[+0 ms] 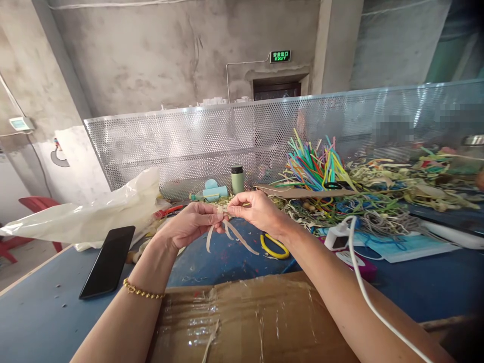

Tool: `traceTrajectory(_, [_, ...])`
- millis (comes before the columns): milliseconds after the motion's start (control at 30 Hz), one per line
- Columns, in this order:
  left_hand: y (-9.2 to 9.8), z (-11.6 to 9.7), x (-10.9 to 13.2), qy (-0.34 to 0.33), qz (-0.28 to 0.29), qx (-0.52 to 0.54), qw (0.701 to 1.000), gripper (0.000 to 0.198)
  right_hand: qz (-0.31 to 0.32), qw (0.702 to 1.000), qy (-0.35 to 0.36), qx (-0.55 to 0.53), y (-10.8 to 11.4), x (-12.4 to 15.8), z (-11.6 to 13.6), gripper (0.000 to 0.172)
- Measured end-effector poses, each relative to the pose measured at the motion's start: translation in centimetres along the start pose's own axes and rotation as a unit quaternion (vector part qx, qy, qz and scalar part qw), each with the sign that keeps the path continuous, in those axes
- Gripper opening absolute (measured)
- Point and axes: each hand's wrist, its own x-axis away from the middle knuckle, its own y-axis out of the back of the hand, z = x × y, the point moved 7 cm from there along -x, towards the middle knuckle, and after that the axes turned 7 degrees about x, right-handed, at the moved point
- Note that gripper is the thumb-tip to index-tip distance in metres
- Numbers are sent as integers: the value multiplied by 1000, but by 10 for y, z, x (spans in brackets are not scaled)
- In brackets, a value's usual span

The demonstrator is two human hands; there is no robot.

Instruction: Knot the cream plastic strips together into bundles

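Note:
My left hand [191, 222] and my right hand [254, 209] meet above the blue table [45, 312], both pinched on a small bundle of pale beige strips [227, 229]. The strips' loose ends hang down between the hands and curl toward the right. My left wrist wears a gold bead bracelet [141, 291]. Both hands are closed on the strips, fingertips close together.
A black phone [108, 260] lies at left beside a crumpled plastic bag [98, 212]. Yellow-handled pliers [274, 245], a white charger with cable [338, 237], a green bottle [237, 179] and a heap of coloured strips [340, 186] lie before a perforated metal screen [189, 146]. A taped cardboard box [245, 322] sits nearest me.

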Motion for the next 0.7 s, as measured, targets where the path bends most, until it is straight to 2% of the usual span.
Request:
traceTrajectory(300, [0,5,-2,20,-2,-24,999,12,41,999,12,24,-10,5,5,36])
traceTrajectory(533, [-3,1,0,14,13,-16,1000,22,60,998,-2,9,-12,6,10,21])
traceTrajectory(700, [-3,3,-1,21,8,-26,999,15,71,997,7,38,-16,8,12,20])
